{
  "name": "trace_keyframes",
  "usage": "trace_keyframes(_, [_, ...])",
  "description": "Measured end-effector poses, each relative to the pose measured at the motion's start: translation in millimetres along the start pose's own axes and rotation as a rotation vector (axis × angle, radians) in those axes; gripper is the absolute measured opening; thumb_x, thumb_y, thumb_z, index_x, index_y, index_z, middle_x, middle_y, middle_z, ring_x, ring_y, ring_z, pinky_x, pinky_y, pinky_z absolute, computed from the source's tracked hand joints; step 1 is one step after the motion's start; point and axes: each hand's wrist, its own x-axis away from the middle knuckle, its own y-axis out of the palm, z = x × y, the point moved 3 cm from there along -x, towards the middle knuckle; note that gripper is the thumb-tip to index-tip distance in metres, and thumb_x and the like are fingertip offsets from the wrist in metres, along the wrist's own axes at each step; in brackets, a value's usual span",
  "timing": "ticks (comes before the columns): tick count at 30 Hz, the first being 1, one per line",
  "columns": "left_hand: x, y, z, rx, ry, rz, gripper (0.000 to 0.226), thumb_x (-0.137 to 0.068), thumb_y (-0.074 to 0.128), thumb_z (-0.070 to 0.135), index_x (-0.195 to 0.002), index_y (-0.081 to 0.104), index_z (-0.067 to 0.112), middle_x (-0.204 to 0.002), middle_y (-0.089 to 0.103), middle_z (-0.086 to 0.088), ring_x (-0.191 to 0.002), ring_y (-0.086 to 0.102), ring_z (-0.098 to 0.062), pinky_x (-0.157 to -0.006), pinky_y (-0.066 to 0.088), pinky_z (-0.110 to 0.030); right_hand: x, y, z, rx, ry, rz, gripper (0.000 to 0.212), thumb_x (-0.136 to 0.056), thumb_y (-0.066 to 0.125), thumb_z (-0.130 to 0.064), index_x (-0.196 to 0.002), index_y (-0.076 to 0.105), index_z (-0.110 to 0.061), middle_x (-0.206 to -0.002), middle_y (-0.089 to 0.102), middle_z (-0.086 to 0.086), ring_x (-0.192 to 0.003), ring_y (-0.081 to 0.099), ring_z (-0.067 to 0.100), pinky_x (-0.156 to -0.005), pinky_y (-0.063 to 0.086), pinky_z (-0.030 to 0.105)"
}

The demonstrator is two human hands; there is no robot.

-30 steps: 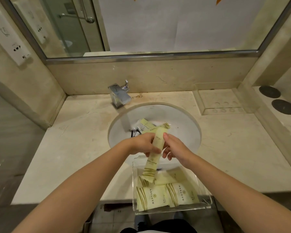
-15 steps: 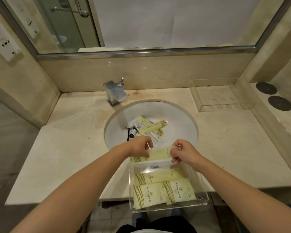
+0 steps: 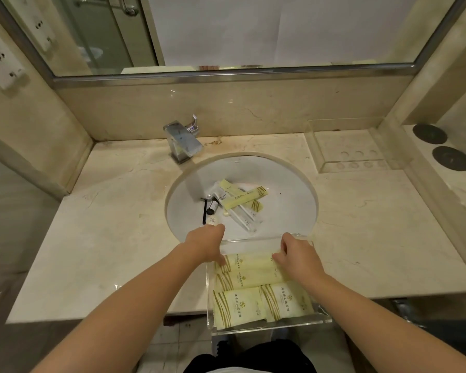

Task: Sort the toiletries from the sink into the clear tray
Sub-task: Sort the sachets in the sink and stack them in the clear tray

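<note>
A long pale-yellow sachet (image 3: pixel 249 261) lies crosswise at the far end of the clear tray (image 3: pixel 269 329), which stands on the counter's near edge just in front of the sink (image 3: pixel 285 184). The left hand (image 3: pixel 207 244) holds the sachet's left end and the right hand (image 3: pixel 297 254) its right end, fingers curled down onto it. A second long sachet (image 3: pixel 249 277) lies directly nearer, touching the first. Two wider sachets (image 3: pixel 261 302) lie side by side at the tray's near end. In the sink basin remain further yellow sachets (image 3: pixel 242 197), a black-handled razor (image 3: pixel 205 208), a small bottle (image 3: pixel 211 219) and clear-wrapped items (image 3: pixel 242 216), piled together. The chrome faucet (image 3: pixel 182 144) stands behind the basin. An empty clear tray (image 3: pixel 347 146) sits at the counter's right rear.
</note>
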Motion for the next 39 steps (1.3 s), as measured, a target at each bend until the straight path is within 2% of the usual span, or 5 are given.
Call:
trace_keyframes(6, [-0.6,-2.0,-3.3,-0.031,-0.017,-0.010,0.061,-0.067,0.079,0.052,-0.103,0.046,0.016,-0.100,0.059,-0.003,-0.082,0.052,-0.020,-0.069,0.045,-0.033,5.6,-3.7,-1.1,0.205,-0.024,0.141,0.034,-0.082,0.064,-0.045,-0.085,0.039,-0.021,-0.086,0.056,-0.003,-0.074,0.056,0.022,-0.062,0.046,0.033])
trace_keyframes(14, [-15.8,-20.1,-9.3,0.261,-0.065,0.031,0.051,-0.081,0.057,0.065,-0.088,0.045,0.016,-0.077,0.050,0.002,-0.070,0.048,-0.018,-0.065,0.039,-0.032,-15.8,-18.3,-13.5,0.110,-0.103,0.305,0.017,-0.091,0.054,-0.028,-0.080,0.050,-0.016,-0.073,0.058,-0.002,-0.060,0.055,0.023,-0.050,0.035,0.029])
trace_keyframes(27, [-73.9,-31.9,-25.2,0.516,-0.182,0.011,0.029,-0.088,0.058,0.036,-0.073,0.040,0.019,-0.087,0.055,-0.005,-0.081,0.052,-0.023,-0.074,0.042,-0.034,-93.4,-12.5,-23.4,0.190,-0.056,-0.089,0.042,-0.091,0.053,-0.026,-0.132,0.045,-0.021,-0.132,0.046,0.003,-0.115,0.049,0.023,-0.076,0.045,0.034])
trace_keyframes(32, [-100.1,-30.6,-20.4,0.548,-0.161,-0.009,0.019,-0.090,0.058,0.028,-0.089,0.051,0.011,-0.096,0.057,-0.009,-0.086,0.052,-0.023,-0.074,0.039,-0.030,-124.7,0.3,-21.9,0.282,-0.078,-0.199,0.048,-0.092,0.052,-0.024,-0.138,0.041,-0.020,-0.137,0.043,0.005,-0.124,0.041,0.026,-0.088,0.046,0.040])
trace_keyframes(39, [-134.7,-1.6,-18.2,0.463,-0.154,-0.052,0.048,-0.094,0.053,0.032,-0.132,0.052,0.002,-0.145,0.036,-0.014,-0.126,0.048,-0.031,-0.106,0.039,-0.036,-164.1,26.4,-15.4,0.285,-0.117,-0.298,0.051,-0.090,0.050,-0.018,-0.140,0.041,-0.019,-0.140,0.040,0.006,-0.127,0.039,0.026,-0.092,0.044,0.041])
